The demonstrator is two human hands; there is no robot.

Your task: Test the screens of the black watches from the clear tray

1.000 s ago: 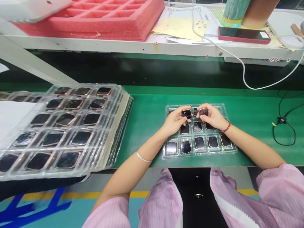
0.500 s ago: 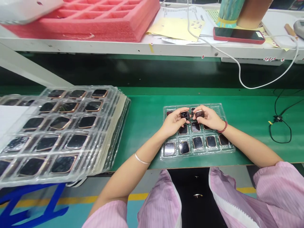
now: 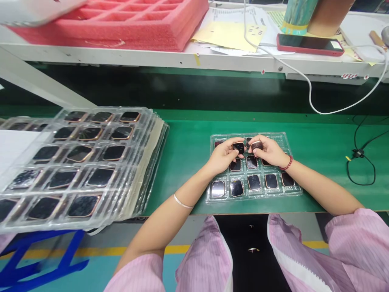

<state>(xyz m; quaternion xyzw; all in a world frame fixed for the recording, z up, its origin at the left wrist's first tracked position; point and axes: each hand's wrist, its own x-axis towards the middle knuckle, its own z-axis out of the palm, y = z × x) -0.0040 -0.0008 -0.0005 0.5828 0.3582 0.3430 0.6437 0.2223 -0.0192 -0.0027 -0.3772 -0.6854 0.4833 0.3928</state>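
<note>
My left hand (image 3: 224, 155) grips a square smartwatch (image 3: 238, 147) without a strap; small light marks show on its dark screen. Close beside it, my right hand (image 3: 268, 150) holds a second smartwatch body (image 3: 257, 145) between thumb and fingers. Both hands are above a clear plastic tray (image 3: 208, 199) on the green work surface. Several more dark square watch bodies with gold-coloured rims, such as one watch body (image 3: 254, 182), lie in the tray's compartments. My hands hide part of the tray's back rows.
To the left rises a stack of clear trays (image 3: 146, 162) filled with watch bodies. Above the back of the bench, a white shelf (image 3: 146, 61) carries red foam (image 3: 182, 30), papers (image 3: 231, 34) and a phone (image 3: 310, 44). A white cable (image 3: 310, 91) hangs down; a black cable (image 3: 358, 153) lies at right.
The view has shifted slightly, so the shelf and tray stack appear a little further right. Both hands keep hold of their watch bodies in nearly the same pose.
</note>
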